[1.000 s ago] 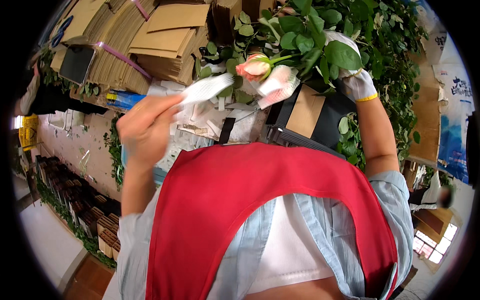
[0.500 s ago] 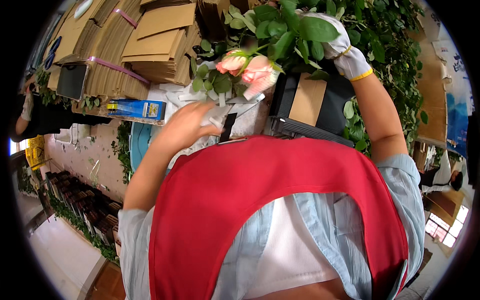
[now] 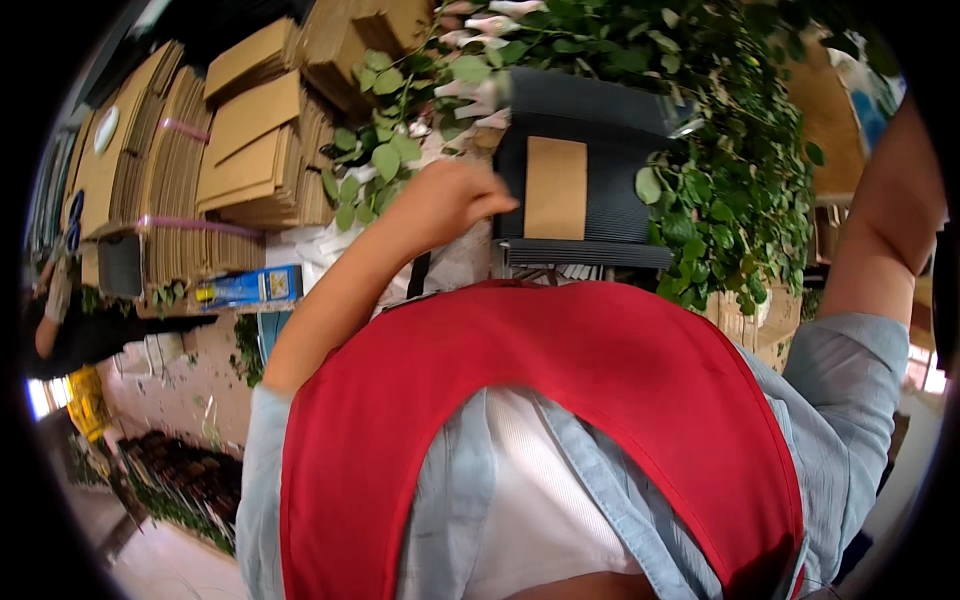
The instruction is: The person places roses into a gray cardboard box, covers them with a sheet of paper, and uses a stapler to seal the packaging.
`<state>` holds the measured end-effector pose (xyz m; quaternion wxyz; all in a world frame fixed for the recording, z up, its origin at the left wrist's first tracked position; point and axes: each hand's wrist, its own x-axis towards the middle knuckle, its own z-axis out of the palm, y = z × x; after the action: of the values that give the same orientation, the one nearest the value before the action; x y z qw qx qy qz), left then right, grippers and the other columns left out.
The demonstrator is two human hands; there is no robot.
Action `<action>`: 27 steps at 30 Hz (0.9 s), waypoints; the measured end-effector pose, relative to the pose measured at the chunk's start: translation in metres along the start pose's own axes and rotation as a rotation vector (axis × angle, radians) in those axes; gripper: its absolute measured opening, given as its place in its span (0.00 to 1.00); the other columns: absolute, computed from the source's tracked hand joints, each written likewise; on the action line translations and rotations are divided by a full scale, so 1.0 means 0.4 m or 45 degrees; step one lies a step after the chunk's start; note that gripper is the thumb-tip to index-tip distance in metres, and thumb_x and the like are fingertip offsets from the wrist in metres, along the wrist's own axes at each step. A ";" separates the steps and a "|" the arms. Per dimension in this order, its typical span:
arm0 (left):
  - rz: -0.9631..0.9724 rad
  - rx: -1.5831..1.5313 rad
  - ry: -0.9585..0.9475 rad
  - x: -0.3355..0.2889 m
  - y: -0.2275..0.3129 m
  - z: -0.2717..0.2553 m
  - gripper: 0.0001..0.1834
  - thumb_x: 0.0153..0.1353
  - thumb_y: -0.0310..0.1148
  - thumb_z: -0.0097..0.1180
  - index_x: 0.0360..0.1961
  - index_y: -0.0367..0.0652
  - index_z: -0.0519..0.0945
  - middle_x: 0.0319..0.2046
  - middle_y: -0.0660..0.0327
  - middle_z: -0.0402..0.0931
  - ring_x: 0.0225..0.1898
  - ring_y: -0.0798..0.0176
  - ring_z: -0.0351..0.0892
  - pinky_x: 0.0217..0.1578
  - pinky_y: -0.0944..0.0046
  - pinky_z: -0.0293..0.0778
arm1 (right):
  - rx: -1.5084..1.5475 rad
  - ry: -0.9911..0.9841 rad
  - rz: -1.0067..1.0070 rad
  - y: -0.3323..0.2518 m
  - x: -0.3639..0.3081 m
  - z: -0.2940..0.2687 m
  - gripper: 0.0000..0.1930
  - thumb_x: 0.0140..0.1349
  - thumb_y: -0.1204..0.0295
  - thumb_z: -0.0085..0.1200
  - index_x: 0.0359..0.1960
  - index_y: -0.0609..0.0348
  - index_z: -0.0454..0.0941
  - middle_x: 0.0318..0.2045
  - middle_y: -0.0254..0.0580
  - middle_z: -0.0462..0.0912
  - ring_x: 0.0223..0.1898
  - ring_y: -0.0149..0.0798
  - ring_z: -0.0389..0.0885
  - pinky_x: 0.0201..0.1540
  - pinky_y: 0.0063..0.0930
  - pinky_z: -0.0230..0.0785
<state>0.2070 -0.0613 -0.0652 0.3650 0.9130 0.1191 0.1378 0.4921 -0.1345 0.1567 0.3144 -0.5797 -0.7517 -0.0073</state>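
Observation:
My bare left hand (image 3: 450,203) is over the white-littered worktop, just left of a black ribbed stand (image 3: 515,222). Its fingers are curled in; whether anything small sits in them is hidden. A brown cardboard piece (image 3: 557,188) lies upright on the stand. Pale pink roses (image 3: 485,95), some with white wrapping, lie with leafy stems beyond the hand. My right forearm (image 3: 900,190) rises at the far right, and its hand is outside the picture.
Stacks of brown cardboard (image 3: 250,160) fill the back left. A blue tape dispenser (image 3: 250,287) sits at the worktop edge. Leafy stems (image 3: 720,190) heap up on the right. Another person's arm (image 3: 50,315) shows at the far left.
My gloved right hand has gone from above the stand out of view to the right. The two roses near it are no longer there. My left hand has shifted right and farther away.

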 end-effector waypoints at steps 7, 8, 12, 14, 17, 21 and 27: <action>0.398 -0.003 -0.238 0.132 -0.039 0.155 0.17 0.49 0.29 0.62 0.42 0.42 0.80 0.48 0.56 0.76 0.51 0.49 0.72 0.51 0.57 0.70 | -1.186 0.282 -0.077 -0.086 -0.232 -0.211 0.16 0.52 0.74 0.59 0.44 0.60 0.79 0.41 0.43 0.83 0.37 0.39 0.83 0.39 0.29 0.78; 0.328 0.004 -0.242 0.103 -0.056 0.148 0.17 0.49 0.29 0.62 0.42 0.42 0.80 0.48 0.56 0.76 0.51 0.49 0.72 0.51 0.57 0.70 | -1.241 0.308 -0.198 -0.048 -0.267 -0.156 0.16 0.51 0.75 0.60 0.43 0.60 0.80 0.40 0.43 0.84 0.37 0.39 0.84 0.39 0.29 0.78; 0.216 -0.202 -0.217 0.093 -0.053 0.168 0.19 0.49 0.26 0.62 0.45 0.42 0.78 0.49 0.55 0.74 0.51 0.48 0.70 0.52 0.56 0.69 | -0.789 0.055 0.434 -0.056 -0.443 0.089 0.19 0.54 0.74 0.58 0.50 0.56 0.77 0.45 0.47 0.81 0.42 0.40 0.82 0.43 0.29 0.77; 0.256 -0.154 -0.154 0.087 -0.060 0.183 0.21 0.48 0.27 0.63 0.46 0.42 0.78 0.49 0.54 0.74 0.52 0.49 0.70 0.52 0.56 0.69 | -0.616 -0.168 0.749 -0.114 -0.442 0.124 0.20 0.53 0.74 0.59 0.50 0.54 0.76 0.46 0.49 0.80 0.44 0.43 0.82 0.45 0.30 0.77; 0.244 -0.190 -0.170 0.077 -0.062 0.171 0.19 0.50 0.27 0.62 0.46 0.40 0.77 0.50 0.54 0.73 0.55 0.49 0.69 0.54 0.57 0.67 | -0.433 -0.152 0.363 -0.147 -0.377 0.086 0.12 0.51 0.74 0.58 0.40 0.54 0.81 0.37 0.46 0.84 0.38 0.47 0.83 0.40 0.33 0.78; 0.202 -0.355 -0.237 0.089 -0.088 0.151 0.17 0.51 0.26 0.59 0.44 0.40 0.78 0.52 0.54 0.72 0.57 0.50 0.68 0.57 0.58 0.64 | -0.458 -1.125 0.695 -0.087 -0.324 0.294 0.11 0.54 0.63 0.52 0.31 0.57 0.81 0.28 0.48 0.82 0.32 0.47 0.82 0.33 0.37 0.75; -0.051 -0.428 -0.255 0.079 -0.026 0.133 0.23 0.50 0.33 0.65 0.51 0.49 0.79 0.51 0.55 0.76 0.57 0.54 0.70 0.57 0.59 0.67 | 0.208 -1.137 0.577 -0.004 -0.360 0.378 0.13 0.56 0.63 0.51 0.38 0.55 0.80 0.29 0.50 0.82 0.33 0.53 0.81 0.39 0.42 0.73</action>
<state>0.2532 -0.0777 -0.1046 0.5252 0.8457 0.0757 0.0567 0.4392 -0.2030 -0.0332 0.0005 -0.6483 -0.6664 0.3684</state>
